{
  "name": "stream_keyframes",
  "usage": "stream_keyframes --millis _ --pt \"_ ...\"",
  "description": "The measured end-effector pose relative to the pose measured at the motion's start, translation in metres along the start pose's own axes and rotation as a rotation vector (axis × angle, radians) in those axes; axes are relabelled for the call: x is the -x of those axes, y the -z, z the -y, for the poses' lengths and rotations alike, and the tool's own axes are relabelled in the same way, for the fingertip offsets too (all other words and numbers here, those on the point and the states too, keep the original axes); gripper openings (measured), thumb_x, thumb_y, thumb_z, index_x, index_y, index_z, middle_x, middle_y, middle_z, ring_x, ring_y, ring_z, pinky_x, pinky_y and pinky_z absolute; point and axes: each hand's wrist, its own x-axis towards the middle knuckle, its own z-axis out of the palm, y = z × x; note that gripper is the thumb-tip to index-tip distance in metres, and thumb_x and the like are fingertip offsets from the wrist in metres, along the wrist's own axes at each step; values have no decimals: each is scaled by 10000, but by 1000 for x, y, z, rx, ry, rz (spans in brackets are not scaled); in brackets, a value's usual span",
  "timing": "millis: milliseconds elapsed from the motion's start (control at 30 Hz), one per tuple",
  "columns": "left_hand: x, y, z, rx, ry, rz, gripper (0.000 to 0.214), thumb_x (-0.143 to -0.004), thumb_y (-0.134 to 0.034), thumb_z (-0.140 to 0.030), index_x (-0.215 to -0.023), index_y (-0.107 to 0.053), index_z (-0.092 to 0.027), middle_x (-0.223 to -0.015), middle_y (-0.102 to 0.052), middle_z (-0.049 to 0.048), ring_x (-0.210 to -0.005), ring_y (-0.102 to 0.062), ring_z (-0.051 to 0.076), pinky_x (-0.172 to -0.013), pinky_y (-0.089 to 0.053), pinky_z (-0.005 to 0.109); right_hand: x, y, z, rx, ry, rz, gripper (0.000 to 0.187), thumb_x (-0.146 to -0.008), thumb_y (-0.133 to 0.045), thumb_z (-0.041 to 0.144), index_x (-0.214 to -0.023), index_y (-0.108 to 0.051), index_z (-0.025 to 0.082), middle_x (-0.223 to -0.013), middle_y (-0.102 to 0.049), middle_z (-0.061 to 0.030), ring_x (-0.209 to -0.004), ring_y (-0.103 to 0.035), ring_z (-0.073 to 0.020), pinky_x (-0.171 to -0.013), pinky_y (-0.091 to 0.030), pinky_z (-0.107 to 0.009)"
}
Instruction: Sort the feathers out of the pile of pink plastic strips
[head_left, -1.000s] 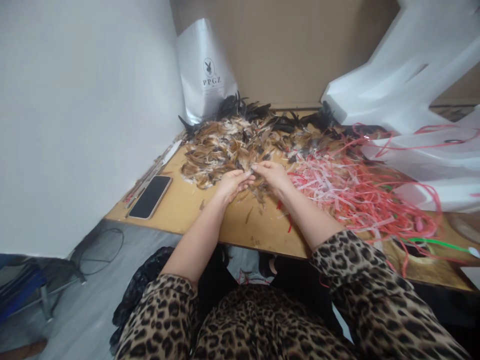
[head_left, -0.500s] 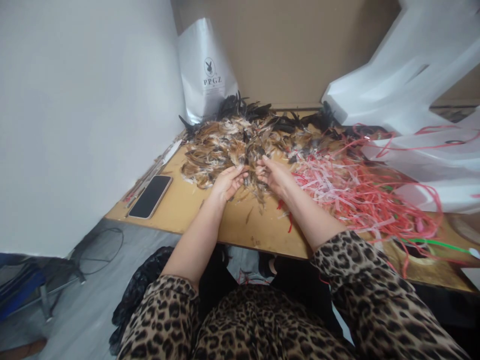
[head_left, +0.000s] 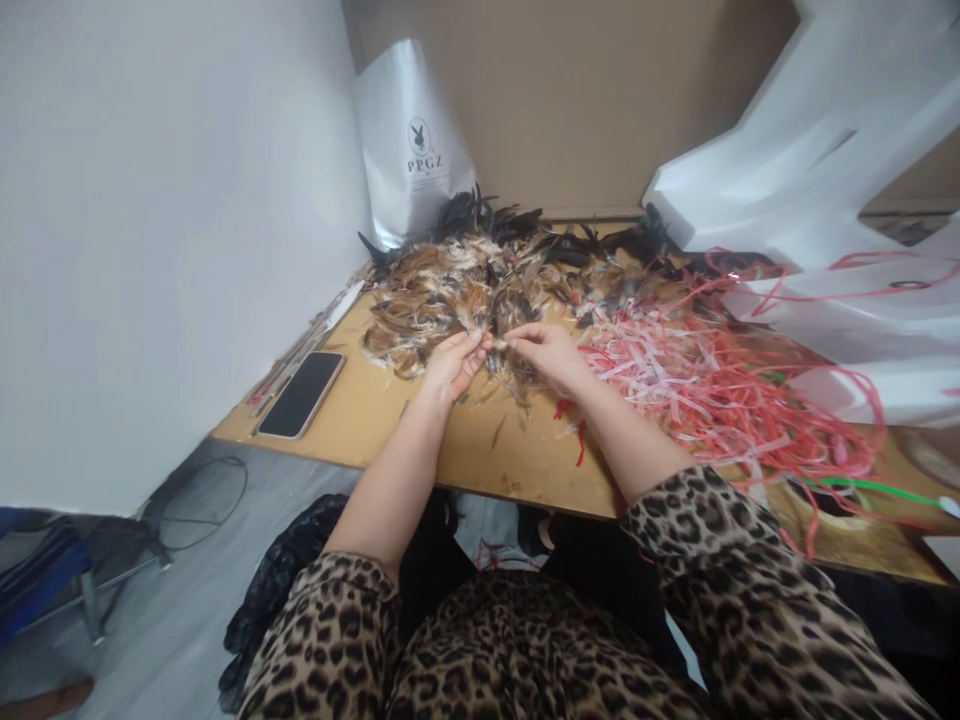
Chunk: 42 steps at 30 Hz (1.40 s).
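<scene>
Close to the table's front edge, my left hand pinches a small feather between thumb and fingertips. My right hand has its thumb and fingertips closed on the other end of it, a short gap away. The feather is tiny and partly hidden by the fingers. Just beyond both hands spreads a pile of brown, tan and white feathers. Longer black feathers lie along the back of it. To the right of my right hand is a tangle of red and pink ribbons.
A phone lies at the table's left, beside a white wall. A silver bag stands at the back. White plastic bags rise at the right. Near the front right edge the wooden table has a round hole.
My right hand has turned over and moved slightly down, its fingertips now close to my left hand's. My left hand stays nearly in place.
</scene>
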Motion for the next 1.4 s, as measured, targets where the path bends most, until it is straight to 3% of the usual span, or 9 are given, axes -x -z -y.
stream_keyframes --millis 167,267,367,500,600,833,1067,1400 --pt "0 0 -1 -4 -10 -2 60 -702 -633 -97 -757 -617 -82 -693 -636 36 -604 -597 42 -543 -460 103 1 7 1 417 334 -7 128 -692 -597 261 -740 -697 199 -796 -621 -46 -770 -541 -165 -745 -407 -304" --pt "1 0 0 -22 -4 3 60 -707 -629 -100 -763 -621 -83 -708 -642 39 -610 -597 40 -552 -458 105 2 6 1 525 385 -10 141 -706 -586 281 -720 -701 201 -772 -604 -56 -776 -524 -174 -753 -389 -313" --pt "1 0 1 -28 -5 -1 51 -723 -611 -101 -770 -621 -86 -747 -657 51 -643 -610 49 -570 -461 113 1 3 1 355 244 -4 164 -690 -601 324 -692 -685 184 -683 -604 -37 -664 -511 -146 -667 -395 -287" --pt "1 1 2 -34 -3 16 54 -739 -596 -111 -782 -620 -91 -813 -674 67 -668 -629 71 -558 -464 131 -1 0 2 -174 -68 -3 217 -630 -654 374 -695 -651 167 -615 -613 -5 -538 -490 -95 -547 -380 -230" --pt "1 0 4 -71 39 55 46 -732 -604 -107 -766 -619 -81 -761 -673 68 -624 -626 71 -521 -444 125 -2 -3 2 -401 -158 1 221 -566 -709 344 -683 -640 170 -595 -614 14 -505 -481 -72 -510 -363 -203" --pt "3 -1 9 -124 92 129 88 -715 -634 -137 -776 -625 -75 -758 -671 73 -613 -636 87 -493 -431 129 0 -11 0 -472 -142 12 228 -528 -729 327 -678 -654 172 -634 -653 8 -582 -556 -98 -620 -438 -238" --pt "0 2 11 -117 96 120 86 -694 -650 -122 -755 -622 -68 -693 -655 46 -572 -603 53 -508 -440 119 0 -13 0 -293 -67 -68 195 -549 -707 302 -680 -666 164 -648 -652 16 -611 -548 -97 -688 -425 -250" --pt "1 1 13 -191 62 108 129 -669 -678 -145 -744 -606 -69 -692 -648 46 -559 -580 39 -515 -424 122 0 -12 3 -425 -135 -56 268 -487 -743 332 -649 -626 153 -619 -622 19 -558 -509 -83 -607 -401 -234"
